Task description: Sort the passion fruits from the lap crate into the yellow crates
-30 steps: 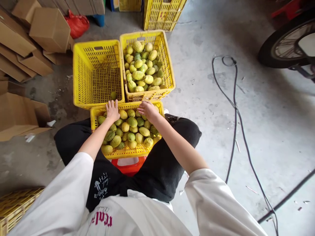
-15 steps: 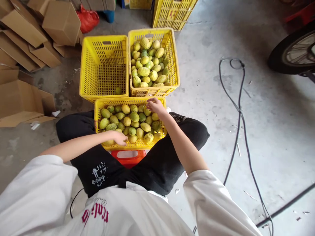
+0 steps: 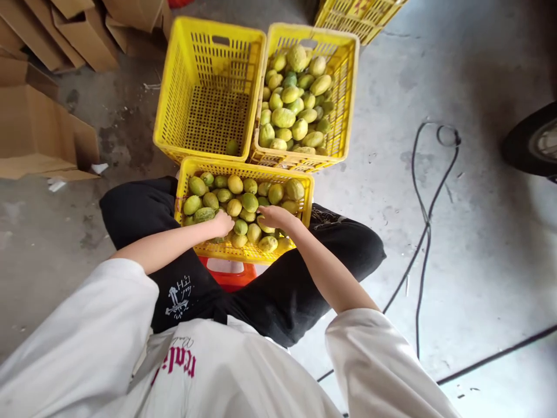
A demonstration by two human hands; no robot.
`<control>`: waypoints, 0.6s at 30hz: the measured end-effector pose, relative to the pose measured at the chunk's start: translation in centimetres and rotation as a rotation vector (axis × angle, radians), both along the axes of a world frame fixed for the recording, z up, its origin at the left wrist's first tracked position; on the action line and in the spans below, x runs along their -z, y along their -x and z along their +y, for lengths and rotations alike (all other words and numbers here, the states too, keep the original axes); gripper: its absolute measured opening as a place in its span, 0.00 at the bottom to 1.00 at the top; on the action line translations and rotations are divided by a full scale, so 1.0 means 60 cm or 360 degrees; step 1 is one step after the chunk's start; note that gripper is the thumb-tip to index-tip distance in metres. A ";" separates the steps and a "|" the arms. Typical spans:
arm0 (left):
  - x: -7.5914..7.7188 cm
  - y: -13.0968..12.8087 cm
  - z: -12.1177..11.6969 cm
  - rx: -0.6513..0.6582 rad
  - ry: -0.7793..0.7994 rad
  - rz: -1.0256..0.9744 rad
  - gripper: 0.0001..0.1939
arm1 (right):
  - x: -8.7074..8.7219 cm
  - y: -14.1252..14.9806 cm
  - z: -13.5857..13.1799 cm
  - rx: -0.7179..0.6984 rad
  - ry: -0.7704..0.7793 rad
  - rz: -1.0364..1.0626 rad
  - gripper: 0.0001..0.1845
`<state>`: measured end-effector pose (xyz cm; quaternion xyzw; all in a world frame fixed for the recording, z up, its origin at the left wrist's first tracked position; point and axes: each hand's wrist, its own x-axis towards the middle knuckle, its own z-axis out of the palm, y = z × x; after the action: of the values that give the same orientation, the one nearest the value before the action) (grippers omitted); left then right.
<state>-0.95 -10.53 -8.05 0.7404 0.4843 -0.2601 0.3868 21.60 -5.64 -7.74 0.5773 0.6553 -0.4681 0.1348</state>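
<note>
A yellow crate point(image 3: 246, 169) of green-yellow fruits point(image 3: 243, 201) sits between my knees on a red stool point(image 3: 228, 277). My left hand point(image 3: 223, 222) is curled down among the fruits near the crate's front edge, its fingers closed over one. Just to its right, my right hand point(image 3: 275, 216) reaches in, fingers wrapped round a fruit point(image 3: 263, 225). The two hands are close together, a fruit's width apart.
Two more yellow crates stand beyond: the left one point(image 3: 174, 98) holds a single fruit point(image 3: 232, 147), the right one point(image 3: 348, 87) is piled with fruits. Cardboard boxes point(image 3: 39, 128) lie at left. A black cable point(image 3: 424, 232) runs over the concrete floor at right, near a wheel point(image 3: 533, 142).
My right hand drew back from the near crate's far rim to its middle. My left hand came from the far rim to the front edge, then shifted right among the fruits. The view tilted down.
</note>
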 end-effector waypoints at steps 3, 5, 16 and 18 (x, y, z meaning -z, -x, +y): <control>0.023 0.013 0.021 -0.0159 -0.0012 0.0068 0.26 | 0.008 0.018 0.012 -0.0108 -0.0045 -0.0039 0.14; 0.035 0.020 0.025 -0.0271 -0.0023 0.0151 0.28 | 0.015 0.031 0.014 -0.0194 -0.0027 -0.0059 0.15; 0.047 0.078 0.024 -0.0353 -0.0021 0.0028 0.25 | 0.047 0.050 0.019 -0.0551 -0.0019 -0.0218 0.36; 0.041 0.089 0.020 -0.0274 -0.0050 0.0029 0.28 | 0.055 0.050 0.020 -0.0550 -0.0012 -0.0247 0.39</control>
<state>-6.27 -9.31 -10.54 0.6996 0.5537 -0.2250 0.3916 18.62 -4.42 -11.01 0.4910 0.7341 -0.3895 0.2613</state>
